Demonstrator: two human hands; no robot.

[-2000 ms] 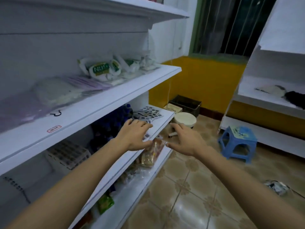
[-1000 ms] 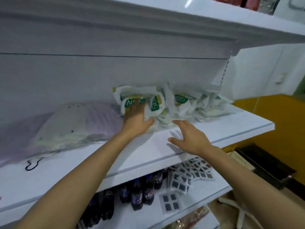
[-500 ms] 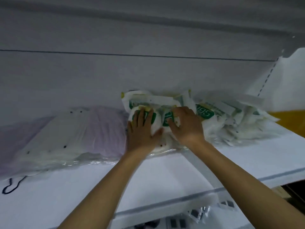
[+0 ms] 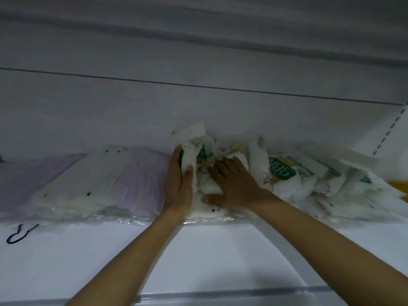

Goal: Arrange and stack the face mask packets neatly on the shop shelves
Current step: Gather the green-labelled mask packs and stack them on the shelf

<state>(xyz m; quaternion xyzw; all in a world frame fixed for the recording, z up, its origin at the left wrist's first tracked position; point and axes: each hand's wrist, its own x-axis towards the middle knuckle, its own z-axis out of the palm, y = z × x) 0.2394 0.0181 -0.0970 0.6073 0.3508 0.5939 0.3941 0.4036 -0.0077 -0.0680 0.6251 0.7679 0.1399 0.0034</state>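
A loose heap of white N95 face mask packets with green labels lies against the back wall of the white shelf. My left hand stands on edge against the left side of the heap, thumb curled over a white packet. My right hand lies flat, fingers spread, pressing down on the packets in the middle of the heap. The packets beneath both hands are partly hidden.
Clear plastic bags of pale purple and white masks lie to the left of the heap. A dark cord loop sits on the shelf at far left. The underside of the shelf above hangs low overhead.
Both hands moved from the lower shelf up to the mask heap. In the last half second my left hand turned on edge at the heap's left side and my right hand flattened on the packets.
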